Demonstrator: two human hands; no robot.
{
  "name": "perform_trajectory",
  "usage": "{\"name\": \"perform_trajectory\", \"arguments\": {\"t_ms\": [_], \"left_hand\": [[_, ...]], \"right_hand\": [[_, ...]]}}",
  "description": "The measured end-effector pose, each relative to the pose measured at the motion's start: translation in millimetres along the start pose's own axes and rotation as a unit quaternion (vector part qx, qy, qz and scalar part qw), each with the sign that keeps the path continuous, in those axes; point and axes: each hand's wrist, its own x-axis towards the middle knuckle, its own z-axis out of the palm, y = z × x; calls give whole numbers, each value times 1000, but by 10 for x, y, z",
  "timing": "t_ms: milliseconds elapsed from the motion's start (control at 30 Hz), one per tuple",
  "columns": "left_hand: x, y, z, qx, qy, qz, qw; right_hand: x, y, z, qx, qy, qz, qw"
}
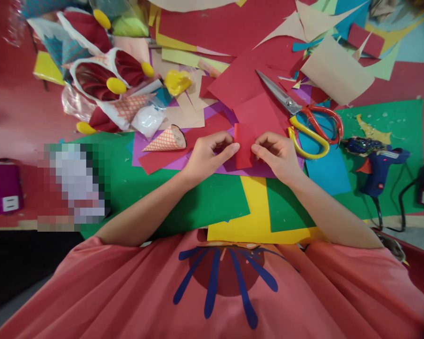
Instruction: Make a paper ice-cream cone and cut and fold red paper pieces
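Observation:
A small piece of red paper [245, 148], its left side folded into a narrow strip, is between my two hands. My left hand [212, 153] pinches its left edge with thumb and forefinger. At its right edge, the thumb and curled fingers of my right hand [275, 153] hold it. Beneath lie purple paper [212, 167] and a larger red sheet [257, 113]. Scissors [291, 103] with one red and one yellow handle rest open just beyond my right hand. A paper cone [166, 140] with an orange checked pattern lies left of my left hand.
A blue glue gun [376, 165] with a cord lies on green sheet [410, 122] at right. Several red-lined cones with yellow tips [116, 85] and plastic bags [148, 120] crowd the upper left. Paper scraps [339, 70] cover the back. A blurred-out object [79, 181] is at left.

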Motion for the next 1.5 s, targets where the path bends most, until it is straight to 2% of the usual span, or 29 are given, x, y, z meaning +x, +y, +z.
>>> {"name": "perform_trajectory", "arguments": {"t_ms": [633, 967, 1133, 1300, 1500], "left_hand": [[-22, 13, 2, -54, 12, -17, 998], [13, 10, -6, -48, 23, 3, 999], [17, 3, 2, -72, 10, -15, 997], [28, -3, -1, -60, 37, -12, 997], [25, -12, -19, -53, 19, -8, 998]], "right_hand": [[11, -27, 3, -2, 18, 18, 1000], [-5, -6, -3, -35, 0, 8, 999], [-6, -16, -3, -60, -4, 2, 998], [-9, -22, -9, -65, -7, 11, 998], [-16, -19, -4, -83, -27, 3, 996]]}}
